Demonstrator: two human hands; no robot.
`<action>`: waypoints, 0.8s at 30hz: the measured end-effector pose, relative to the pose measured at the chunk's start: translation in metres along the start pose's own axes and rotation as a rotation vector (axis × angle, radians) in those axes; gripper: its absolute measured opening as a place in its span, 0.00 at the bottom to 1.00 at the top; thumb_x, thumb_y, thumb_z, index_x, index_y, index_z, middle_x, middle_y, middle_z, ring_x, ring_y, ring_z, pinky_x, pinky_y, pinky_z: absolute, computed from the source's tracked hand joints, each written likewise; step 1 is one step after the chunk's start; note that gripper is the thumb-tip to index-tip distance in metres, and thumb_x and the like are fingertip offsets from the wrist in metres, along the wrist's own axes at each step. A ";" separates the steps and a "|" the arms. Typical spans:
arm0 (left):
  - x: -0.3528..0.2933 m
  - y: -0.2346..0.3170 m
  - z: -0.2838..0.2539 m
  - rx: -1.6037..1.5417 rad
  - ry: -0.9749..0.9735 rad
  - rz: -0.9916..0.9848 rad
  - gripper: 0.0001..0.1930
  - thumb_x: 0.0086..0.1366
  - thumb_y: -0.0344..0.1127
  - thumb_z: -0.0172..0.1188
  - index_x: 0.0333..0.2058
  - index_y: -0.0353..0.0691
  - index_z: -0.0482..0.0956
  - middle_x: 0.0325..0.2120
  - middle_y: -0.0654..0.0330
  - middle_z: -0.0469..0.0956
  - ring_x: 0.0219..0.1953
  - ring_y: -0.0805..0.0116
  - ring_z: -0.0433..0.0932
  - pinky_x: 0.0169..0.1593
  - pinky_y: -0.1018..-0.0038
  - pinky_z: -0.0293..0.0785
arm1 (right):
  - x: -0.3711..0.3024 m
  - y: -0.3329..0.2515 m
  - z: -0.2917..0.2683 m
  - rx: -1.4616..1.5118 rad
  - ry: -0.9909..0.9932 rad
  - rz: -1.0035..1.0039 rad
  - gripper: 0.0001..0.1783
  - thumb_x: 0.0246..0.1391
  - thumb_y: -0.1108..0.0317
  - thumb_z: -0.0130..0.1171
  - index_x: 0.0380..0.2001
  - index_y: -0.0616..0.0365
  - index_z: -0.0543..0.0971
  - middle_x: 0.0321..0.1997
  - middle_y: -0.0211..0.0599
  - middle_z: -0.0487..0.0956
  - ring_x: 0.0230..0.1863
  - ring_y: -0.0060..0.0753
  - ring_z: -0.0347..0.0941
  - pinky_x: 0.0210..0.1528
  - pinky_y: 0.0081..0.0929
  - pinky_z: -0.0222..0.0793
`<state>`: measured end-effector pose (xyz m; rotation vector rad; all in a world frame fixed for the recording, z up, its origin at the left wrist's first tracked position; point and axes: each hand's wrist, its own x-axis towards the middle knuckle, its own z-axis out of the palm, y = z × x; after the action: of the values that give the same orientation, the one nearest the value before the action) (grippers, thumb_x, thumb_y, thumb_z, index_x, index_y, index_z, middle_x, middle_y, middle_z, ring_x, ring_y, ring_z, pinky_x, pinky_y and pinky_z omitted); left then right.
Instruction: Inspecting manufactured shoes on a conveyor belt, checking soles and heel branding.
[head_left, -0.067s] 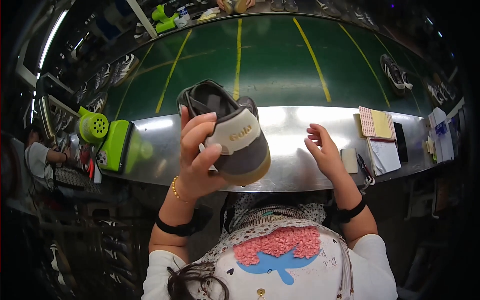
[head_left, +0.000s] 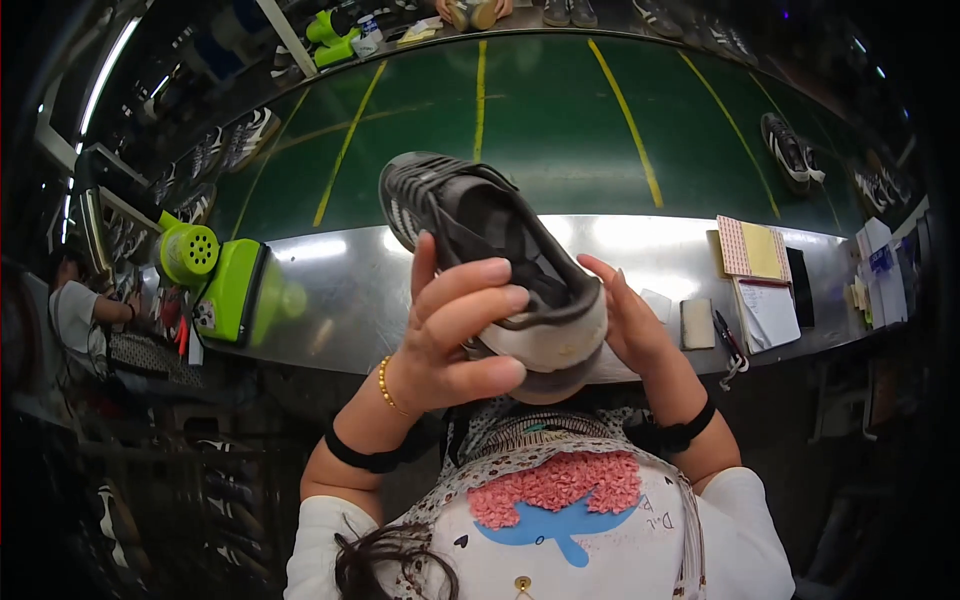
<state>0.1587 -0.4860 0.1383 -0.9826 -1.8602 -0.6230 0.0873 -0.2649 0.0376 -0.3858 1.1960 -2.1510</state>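
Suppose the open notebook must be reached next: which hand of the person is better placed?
Probably the right hand: it is nearer to the open notebook. The left hand is farther away and grips the shoe. Whether the right hand also touches the shoe is unclear.

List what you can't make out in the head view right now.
- Underside of the dark sneaker: turned away from the camera.
- Whether the right hand touches the sneaker: the heel covers part of its fingers.
- Person across the bench: cut off by the top edge, beyond the hands.
- Handwriting on the notepad: too small.
- Shoes at lower left: details lost in darkness and blur.
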 end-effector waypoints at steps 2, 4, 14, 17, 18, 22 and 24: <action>0.000 0.017 0.015 -0.116 -0.313 0.050 0.25 0.55 0.37 0.57 0.52 0.66 0.65 0.52 0.63 0.66 0.57 0.62 0.66 0.66 0.56 0.40 | 0.002 0.004 0.020 0.256 -0.103 0.036 0.39 0.58 0.39 0.39 0.61 0.59 0.54 0.60 0.45 0.62 0.59 0.38 0.62 0.59 0.37 0.59; -0.009 0.024 0.018 -0.227 -0.607 -0.045 0.35 0.45 0.44 0.67 0.55 0.61 0.67 0.55 0.62 0.64 0.59 0.63 0.63 0.65 0.56 0.44 | 0.002 0.005 0.030 0.808 -0.360 0.073 0.38 0.60 0.40 0.33 0.64 0.55 0.48 0.62 0.44 0.59 0.60 0.38 0.61 0.61 0.37 0.61; -0.114 -0.008 -0.005 -0.117 -0.076 -1.198 0.23 0.56 0.36 0.61 0.50 0.36 0.69 0.49 0.55 0.67 0.48 0.62 0.69 0.49 0.70 0.68 | 0.001 0.009 0.009 0.091 0.271 -0.150 0.31 0.64 0.62 0.39 0.66 0.52 0.43 0.63 0.39 0.57 0.61 0.30 0.57 0.61 0.27 0.56; -0.129 -0.011 0.002 -0.363 0.052 -1.470 0.21 0.59 0.35 0.59 0.50 0.36 0.68 0.49 0.56 0.67 0.47 0.68 0.69 0.49 0.74 0.67 | 0.000 0.008 0.011 0.010 0.332 -0.150 0.30 0.65 0.62 0.37 0.66 0.53 0.43 0.64 0.38 0.57 0.61 0.29 0.56 0.61 0.25 0.53; -0.132 -0.012 0.004 -0.456 0.081 -1.528 0.22 0.59 0.35 0.58 0.51 0.35 0.68 0.50 0.56 0.66 0.47 0.69 0.68 0.50 0.75 0.66 | 0.000 0.006 0.012 -0.032 0.329 -0.178 0.29 0.65 0.62 0.36 0.66 0.53 0.44 0.64 0.38 0.57 0.61 0.29 0.56 0.61 0.25 0.53; -0.136 -0.013 0.014 -0.613 0.086 -1.597 0.24 0.60 0.35 0.58 0.54 0.33 0.65 0.52 0.55 0.64 0.48 0.70 0.67 0.50 0.75 0.66 | -0.002 0.002 0.017 -0.060 0.353 -0.198 0.28 0.66 0.62 0.35 0.65 0.54 0.46 0.63 0.38 0.57 0.61 0.27 0.56 0.61 0.24 0.53; -0.135 -0.014 0.018 -0.651 0.091 -1.611 0.25 0.60 0.35 0.58 0.54 0.34 0.64 0.52 0.55 0.64 0.49 0.69 0.67 0.51 0.74 0.66 | -0.004 0.001 0.018 -0.054 0.353 -0.201 0.27 0.66 0.62 0.35 0.65 0.54 0.47 0.63 0.38 0.57 0.61 0.27 0.56 0.61 0.24 0.53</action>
<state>0.1744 -0.5307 0.0099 0.4816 -2.0881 -2.2101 0.0996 -0.2741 0.0468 -0.1564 1.4633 -2.4348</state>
